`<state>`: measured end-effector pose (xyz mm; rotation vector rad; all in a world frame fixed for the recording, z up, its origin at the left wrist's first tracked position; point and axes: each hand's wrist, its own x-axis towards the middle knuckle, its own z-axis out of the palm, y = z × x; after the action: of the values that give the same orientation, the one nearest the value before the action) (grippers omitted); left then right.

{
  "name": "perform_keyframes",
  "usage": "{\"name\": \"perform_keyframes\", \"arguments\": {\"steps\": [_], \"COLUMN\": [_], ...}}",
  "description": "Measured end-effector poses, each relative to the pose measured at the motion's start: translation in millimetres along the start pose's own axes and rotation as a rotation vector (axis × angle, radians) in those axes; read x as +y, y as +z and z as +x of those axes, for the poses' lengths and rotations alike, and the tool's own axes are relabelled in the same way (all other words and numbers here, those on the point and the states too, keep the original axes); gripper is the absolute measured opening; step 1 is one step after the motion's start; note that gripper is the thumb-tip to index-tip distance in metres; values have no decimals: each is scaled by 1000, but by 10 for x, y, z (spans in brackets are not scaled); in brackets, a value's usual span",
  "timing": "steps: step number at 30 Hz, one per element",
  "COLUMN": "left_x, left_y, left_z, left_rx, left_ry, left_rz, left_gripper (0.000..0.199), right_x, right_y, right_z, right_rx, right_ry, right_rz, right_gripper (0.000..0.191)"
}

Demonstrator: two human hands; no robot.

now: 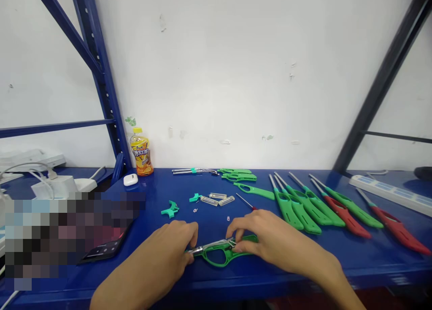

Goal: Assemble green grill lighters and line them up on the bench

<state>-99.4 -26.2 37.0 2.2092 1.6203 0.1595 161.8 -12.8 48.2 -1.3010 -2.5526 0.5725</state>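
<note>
Lighter shell (230, 254), green, at near edge of blue table (148, 206); long axis crosswise, metal tube (197, 250) leftward, handle (240, 254) right. Left hand (172, 244): fingers clamped on metal tube. Right hand (268, 238): fingertips bent over handle; cannot tell if clamped. Beyond: clear tanks (209, 201), upright bottle (141, 156); fill unclear.

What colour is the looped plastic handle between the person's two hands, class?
The looped plastic handle is green, shown best in the head view.

Light bright, diffuse across white wall (216, 80); upper corners dimmer. Soft sheen on blue tabletop (151, 196); space below front edge dark. Glint on metal collar (200, 250) of green lighter (231, 255). Posts (101, 69) lean outward: wide-angle distortion. Left patch (67, 238) pixelated.
</note>
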Motion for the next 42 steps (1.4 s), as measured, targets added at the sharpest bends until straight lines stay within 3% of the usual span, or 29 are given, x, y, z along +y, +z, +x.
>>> {"name": "perform_keyframes", "arguments": {"steps": [4,8,17,22,28,42], "left_x": [12,3,20,8,-59,-120], "left_y": [-63,-80,-145,-127,-100,-59], "left_z": [-63,-84,-6,12,54,277], "left_rx": [-16,-9,-32,-30,3,-8], "left_ry": [-2,42,31,31,86,104], "left_rz": [-12,-13,-56,-38,-79,-46], "left_gripper": [4,17,8,6,28,19], "right_x": [9,4,32,58,71,70], "right_y": [28,15,0,4,-1,-36], "right_z": [-5,-35,-30,-33,-65,-63], "right_rx": [5,6,-20,-24,-33,-43], "right_ry": [-21,-2,30,44,53,34], "right_rz": [-1,14,27,39,84,26], "right_gripper": [11,10,17,14,13,8]}}
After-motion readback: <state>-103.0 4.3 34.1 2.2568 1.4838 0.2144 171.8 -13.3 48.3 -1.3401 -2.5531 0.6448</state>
